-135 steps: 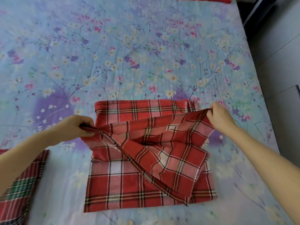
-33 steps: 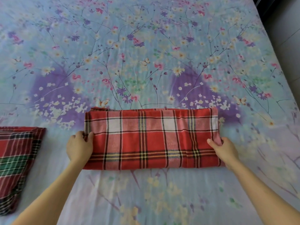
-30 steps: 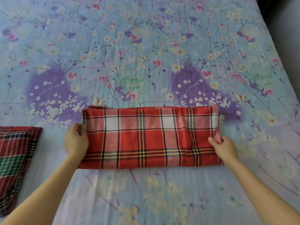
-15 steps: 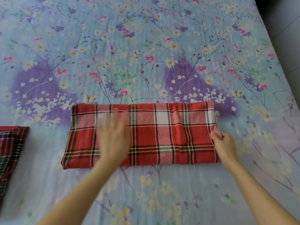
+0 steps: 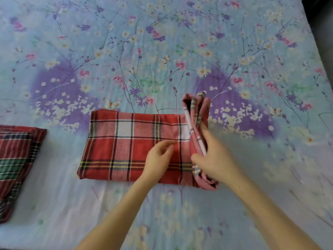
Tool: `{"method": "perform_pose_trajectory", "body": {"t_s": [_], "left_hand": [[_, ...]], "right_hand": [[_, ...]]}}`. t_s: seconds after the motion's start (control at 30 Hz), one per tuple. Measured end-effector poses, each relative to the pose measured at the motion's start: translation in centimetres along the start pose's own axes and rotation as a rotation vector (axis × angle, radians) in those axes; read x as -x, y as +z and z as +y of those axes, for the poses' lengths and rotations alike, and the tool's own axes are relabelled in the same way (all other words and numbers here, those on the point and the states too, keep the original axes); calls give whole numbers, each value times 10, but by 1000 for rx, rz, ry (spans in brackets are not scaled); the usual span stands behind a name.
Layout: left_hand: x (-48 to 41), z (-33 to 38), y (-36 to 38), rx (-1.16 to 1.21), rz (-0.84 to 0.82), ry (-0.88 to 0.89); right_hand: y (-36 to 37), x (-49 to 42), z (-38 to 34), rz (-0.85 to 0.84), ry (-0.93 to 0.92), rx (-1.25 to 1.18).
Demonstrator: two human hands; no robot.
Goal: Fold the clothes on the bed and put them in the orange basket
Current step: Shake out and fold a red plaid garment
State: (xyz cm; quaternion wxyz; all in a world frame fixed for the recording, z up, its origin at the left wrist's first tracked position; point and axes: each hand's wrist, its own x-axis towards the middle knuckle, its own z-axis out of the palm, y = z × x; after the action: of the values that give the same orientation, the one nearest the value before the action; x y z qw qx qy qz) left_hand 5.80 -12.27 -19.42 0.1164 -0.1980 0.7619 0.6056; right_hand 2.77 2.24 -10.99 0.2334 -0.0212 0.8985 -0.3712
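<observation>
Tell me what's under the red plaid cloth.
Only bedsheet shows around the red plaid cloth; the right hand grips its raised end, the left hand rests on top. Under the flat part is hidden.

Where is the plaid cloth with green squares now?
The green-checked cloth lies folded at the head view's left edge on the bedsheet, apart from the red plaid cloth to its right.
</observation>
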Motion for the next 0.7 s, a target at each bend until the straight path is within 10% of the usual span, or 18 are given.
{"method": "perform_pose_trajectory", "body": {"t_s": [0.17, 0.27, 0.43, 0.57, 0.7], "left_hand": [[-5, -6, -68, 428, 227, -365], [-7, -12, -64, 104, 144, -312], [12, -31, -25, -951, 157, 282], [27, -62, -15, -1086, 54, 210], [24, -65, -28, -1001, 11, 183]], "right_hand": [[100, -24, -40, -160, 12, 396], [117, -28, -31, -170, -8, 400], [73, -16, 24, 407, 160, 228], [68, -20, 51, 81, 461, -427], [84, -19, 22, 33, 278, -678]]}}
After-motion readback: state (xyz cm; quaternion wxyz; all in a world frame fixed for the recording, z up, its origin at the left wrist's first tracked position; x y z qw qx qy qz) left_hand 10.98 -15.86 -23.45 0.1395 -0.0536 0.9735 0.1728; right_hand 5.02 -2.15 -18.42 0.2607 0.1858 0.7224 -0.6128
